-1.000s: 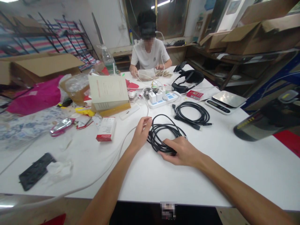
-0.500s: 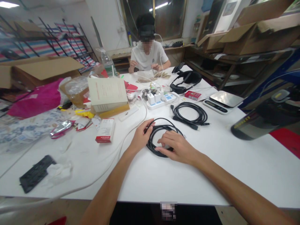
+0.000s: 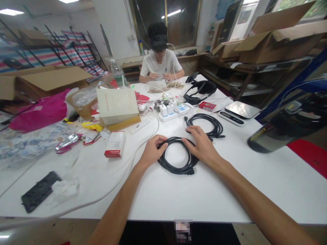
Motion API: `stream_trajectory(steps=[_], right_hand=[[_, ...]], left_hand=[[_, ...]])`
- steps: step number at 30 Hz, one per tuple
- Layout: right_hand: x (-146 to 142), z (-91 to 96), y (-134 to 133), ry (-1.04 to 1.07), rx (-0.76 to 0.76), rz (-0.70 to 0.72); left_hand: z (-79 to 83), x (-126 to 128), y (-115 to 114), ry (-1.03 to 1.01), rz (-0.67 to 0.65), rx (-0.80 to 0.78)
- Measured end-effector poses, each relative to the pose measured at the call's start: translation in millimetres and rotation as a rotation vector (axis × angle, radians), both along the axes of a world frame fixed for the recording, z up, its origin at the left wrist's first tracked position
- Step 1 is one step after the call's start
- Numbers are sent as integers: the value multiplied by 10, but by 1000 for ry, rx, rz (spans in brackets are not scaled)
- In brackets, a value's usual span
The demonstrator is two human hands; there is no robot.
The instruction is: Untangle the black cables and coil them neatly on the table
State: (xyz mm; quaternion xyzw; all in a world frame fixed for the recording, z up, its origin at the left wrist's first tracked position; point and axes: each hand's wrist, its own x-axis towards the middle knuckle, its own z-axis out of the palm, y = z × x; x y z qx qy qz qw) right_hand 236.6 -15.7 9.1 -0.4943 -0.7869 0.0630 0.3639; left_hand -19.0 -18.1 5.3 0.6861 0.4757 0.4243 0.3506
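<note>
A black coiled cable (image 3: 176,169) lies on the white table in front of me, a dark connector at its near edge. My left hand (image 3: 153,149) is closed around the coil's left side, thumb on the inner side and fingers outside. Over the coil's right edge rests my right hand (image 3: 200,144), touching it, with fingers stretched forward and the thumb apart from them. Its palm side is hidden. Just beyond these fingertips sits a second black cable coil (image 3: 217,126), partly covered by the hand.
A white power strip (image 3: 176,114) with plugged-in chargers stands ahead. To the right are a kitchen scale (image 3: 238,110) and a dark bottle (image 3: 268,136). A red-and-white box (image 3: 114,144) and books (image 3: 117,103) lie left. Across the table sits another person (image 3: 159,64).
My right hand has moved from the coil's middle to its right edge, and its fingers have straightened. The raised cable loop now lies with the coil. My left hand stays at the left side.
</note>
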Motion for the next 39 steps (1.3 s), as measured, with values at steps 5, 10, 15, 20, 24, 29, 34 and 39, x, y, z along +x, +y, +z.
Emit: stream_trajectory(steps=[5,10,15,20,24,29,34,39], right_hand=[[-115,-88,-109,28,-141,235],[-135,-114,-141,52,-157,311],[-134,-24,-144,126,-259,326],[-50,53,-64,16,-81,168],[152,58,85,-220,68,-139],[331,31,159,-490,-84,-316],[386,67,181,-541,-168,-281],[510,305,409,-543,-327,-162]], left_hand=[[-4,7,0,-5,2,-12],[-7,-12,-16,-26,-103,-17],[88,-42,-43,20,-126,-23],[153,-20,-60,63,-131,-4],[90,-12,-12,-30,-32,-45],[-85,-97,141,-164,115,-52],[-154,-155,209,-193,162,-56],[-99,-161,190,-239,159,-65]])
